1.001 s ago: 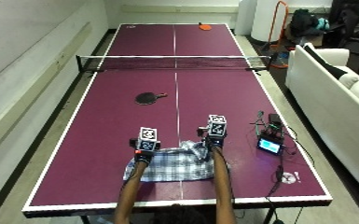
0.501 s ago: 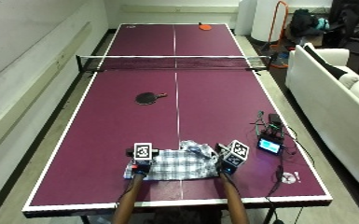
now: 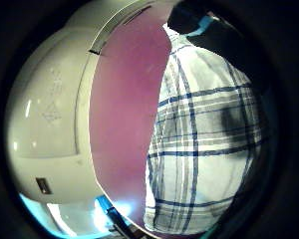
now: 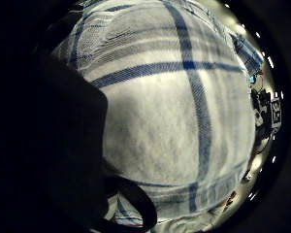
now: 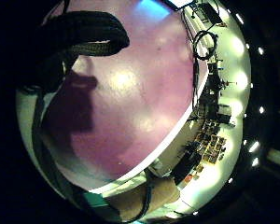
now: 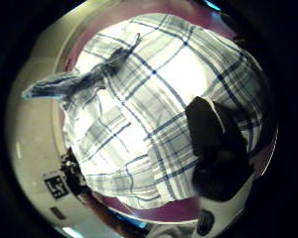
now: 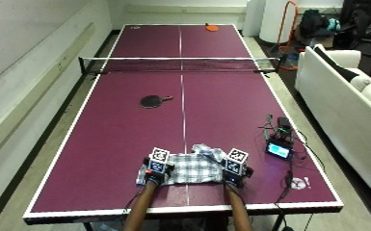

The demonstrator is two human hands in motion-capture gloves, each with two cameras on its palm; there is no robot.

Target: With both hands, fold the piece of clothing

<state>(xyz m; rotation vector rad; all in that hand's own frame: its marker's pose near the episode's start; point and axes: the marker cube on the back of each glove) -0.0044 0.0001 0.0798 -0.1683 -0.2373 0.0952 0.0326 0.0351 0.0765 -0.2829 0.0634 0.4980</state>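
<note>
- Both hands have drawn back toward the near edge since a second ago, when they were stretched out past the far side of the shirt (image 7: 191, 168); half a second ago they were already at its two ends, and they sit there now with little change.
- Left hand (image 7: 153, 174) is on the shirt's left end. Its thumb-side palm view is filled with plaid cloth right against the palm, and a dark finger (image 4: 63, 145) curls over the fabric, so it looks to be gripping the cloth.
- Right hand (image 7: 234, 175) is at the shirt's right end. Its thumb-side palm view shows a gloved finger (image 6: 213, 144) pressed into the plaid, pinching the cloth.
- Shirt lies as a flat folded band on the purple table (image 7: 108, 134), near the front edge and across the centre line, with a bunched bit of fabric (image 7: 207, 150) sticking up at its far right corner.
- Farther up the table lies a paddle (image 7: 153, 100), short of the net (image 7: 180, 64).
</note>
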